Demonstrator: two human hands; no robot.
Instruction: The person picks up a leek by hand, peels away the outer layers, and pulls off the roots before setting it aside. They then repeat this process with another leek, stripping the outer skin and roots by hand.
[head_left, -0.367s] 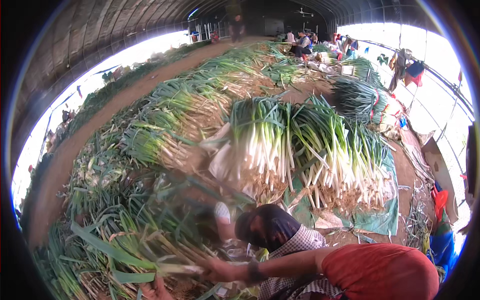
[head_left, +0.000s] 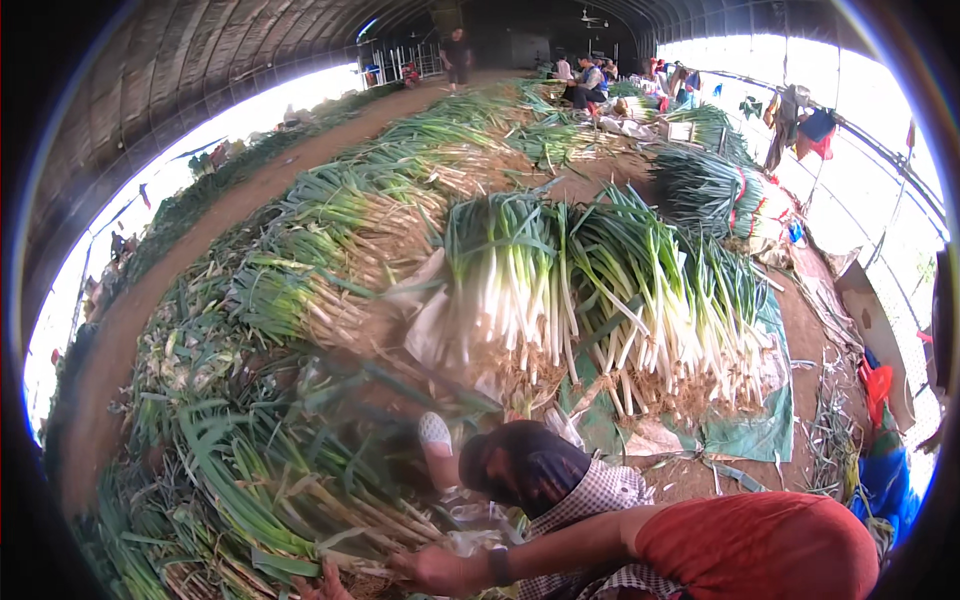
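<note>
Near the bottom edge, my right hand [head_left: 432,569] is closed around the pale lower end of a leek [head_left: 352,562]. My left hand [head_left: 326,584], partly cut off by the picture's edge, has its fingers closed at the stalk where the white turns green. The stalk lies nearly level between the two hands. Just beyond them spreads a heap of untrimmed leeks [head_left: 270,480], their leaves towards the left and their stalk ends towards my right hand. The root end of the held leek is hidden by my right hand.
Cleaned leeks [head_left: 510,290] stand in a thick row ahead, some on a green sheet [head_left: 750,430]. Tied bundles [head_left: 700,190] lie farther right. My knee [head_left: 520,465] is beside my right arm. A dirt path [head_left: 220,215] runs along the left; people [head_left: 588,85] sit far back.
The leek and both hands have come slightly lower, and its long leaf no longer sticks up to the left. The whole view has shifted a little, moving the background leftward.
</note>
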